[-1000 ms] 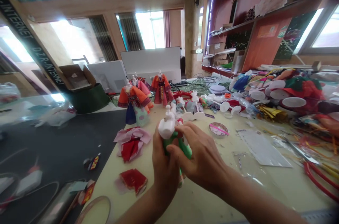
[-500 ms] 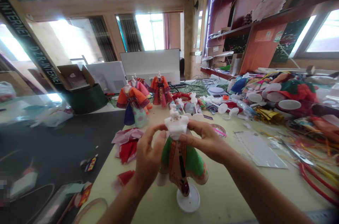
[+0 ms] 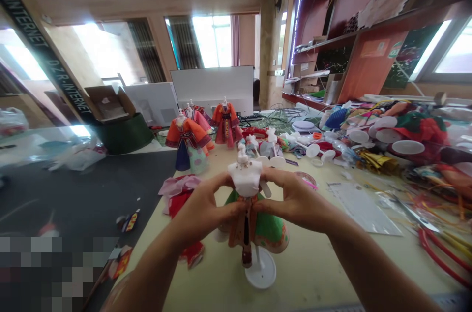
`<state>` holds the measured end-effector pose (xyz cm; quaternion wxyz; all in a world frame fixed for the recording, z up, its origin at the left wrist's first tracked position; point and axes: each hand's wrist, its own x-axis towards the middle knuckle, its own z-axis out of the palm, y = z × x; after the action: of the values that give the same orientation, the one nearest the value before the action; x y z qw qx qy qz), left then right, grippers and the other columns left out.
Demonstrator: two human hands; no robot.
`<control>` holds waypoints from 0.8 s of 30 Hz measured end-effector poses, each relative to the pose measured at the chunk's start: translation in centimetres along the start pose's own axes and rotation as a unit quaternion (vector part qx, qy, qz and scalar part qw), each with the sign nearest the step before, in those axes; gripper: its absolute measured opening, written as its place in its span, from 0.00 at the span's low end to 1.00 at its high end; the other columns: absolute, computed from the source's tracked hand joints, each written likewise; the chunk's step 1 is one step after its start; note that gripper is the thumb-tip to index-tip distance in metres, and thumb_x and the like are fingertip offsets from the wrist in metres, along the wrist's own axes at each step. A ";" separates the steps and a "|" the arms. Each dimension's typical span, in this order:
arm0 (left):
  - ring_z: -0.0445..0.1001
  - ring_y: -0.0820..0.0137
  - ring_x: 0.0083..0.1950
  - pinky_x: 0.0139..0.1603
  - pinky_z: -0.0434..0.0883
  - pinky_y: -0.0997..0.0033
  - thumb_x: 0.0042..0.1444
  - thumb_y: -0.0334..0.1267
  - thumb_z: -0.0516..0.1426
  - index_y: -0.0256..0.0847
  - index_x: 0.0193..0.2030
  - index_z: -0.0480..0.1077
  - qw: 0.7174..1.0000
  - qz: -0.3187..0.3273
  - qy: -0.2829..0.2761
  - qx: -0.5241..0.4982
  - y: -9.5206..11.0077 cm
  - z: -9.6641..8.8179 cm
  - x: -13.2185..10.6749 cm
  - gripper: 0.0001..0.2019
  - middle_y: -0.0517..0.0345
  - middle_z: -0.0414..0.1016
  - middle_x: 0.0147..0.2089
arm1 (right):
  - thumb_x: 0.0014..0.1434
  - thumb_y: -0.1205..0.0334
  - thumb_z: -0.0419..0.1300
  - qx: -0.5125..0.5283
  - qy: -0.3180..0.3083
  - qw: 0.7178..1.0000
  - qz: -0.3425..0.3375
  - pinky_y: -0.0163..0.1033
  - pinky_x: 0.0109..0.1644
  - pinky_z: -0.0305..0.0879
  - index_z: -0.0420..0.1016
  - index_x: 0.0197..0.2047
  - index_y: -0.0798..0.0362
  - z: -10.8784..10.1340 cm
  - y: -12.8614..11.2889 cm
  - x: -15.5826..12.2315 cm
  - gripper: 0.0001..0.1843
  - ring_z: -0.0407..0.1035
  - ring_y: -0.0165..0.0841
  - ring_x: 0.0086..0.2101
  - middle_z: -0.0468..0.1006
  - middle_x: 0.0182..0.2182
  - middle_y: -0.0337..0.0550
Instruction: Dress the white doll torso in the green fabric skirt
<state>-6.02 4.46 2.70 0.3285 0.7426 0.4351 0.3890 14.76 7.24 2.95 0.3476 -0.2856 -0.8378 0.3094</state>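
Observation:
Straight in front stands a small white dress-form figure [image 3: 246, 179], headless with bare shoulders, on a round white base [image 3: 261, 275]. Around its waist sits a green and orange doll skirt [image 3: 272, 231], with a dark-centred strip down the front. My left hand [image 3: 212, 206] is closed at the left of the waist, its thumb pressing on the skirt's top edge. My right hand [image 3: 295, 199] mirrors it, thumb at the waistband and fingers behind the figure. The fingertips of both hands are hidden behind it.
Dressed figures, one in an orange robe [image 3: 186, 137], stand behind. Red and pink cloth [image 3: 180, 194] lies left. At right are a clear plastic bag [image 3: 363, 208], red-handled scissors [image 3: 435, 248] and a heap of doll parts and fabric [image 3: 405, 135]. A dark surface [image 3: 92, 194] adjoins the table.
Both thumbs have moved down from the white torso to the skirt's waistband and come closer together. The skirt's front strip now hangs straighter. The view has shifted slightly.

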 end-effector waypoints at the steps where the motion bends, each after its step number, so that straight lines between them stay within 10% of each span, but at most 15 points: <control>1: 0.70 0.65 0.53 0.55 0.65 0.68 0.52 0.36 0.62 0.46 0.49 0.70 1.000 -0.001 -0.003 -0.004 0.0 0.1 0.0 0.17 0.61 0.75 0.48 | 0.53 0.67 0.62 -0.009 -0.003 1.000 -0.004 0.37 0.46 0.61 0.68 0.36 0.50 0.0 -0.1 -0.1 0.07 0.64 0.30 0.36 0.71 0.33 0.35; 24: 0.75 0.67 0.40 0.39 0.72 0.72 0.50 0.40 0.62 0.41 0.40 0.73 0.998 -0.015 0.019 0.059 1.1 -0.3 -0.5 0.11 0.60 0.77 0.38 | 0.57 0.66 0.55 -0.237 -0.087 0.967 0.027 0.34 0.31 0.53 0.69 0.30 0.53 0.1 -0.7 -0.6 0.05 0.63 0.27 0.28 0.72 0.27 0.35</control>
<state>-6.01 3.60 3.66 0.2812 0.7467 0.4745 0.3717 14.91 6.30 3.18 0.1870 -0.3547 -0.9061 0.1351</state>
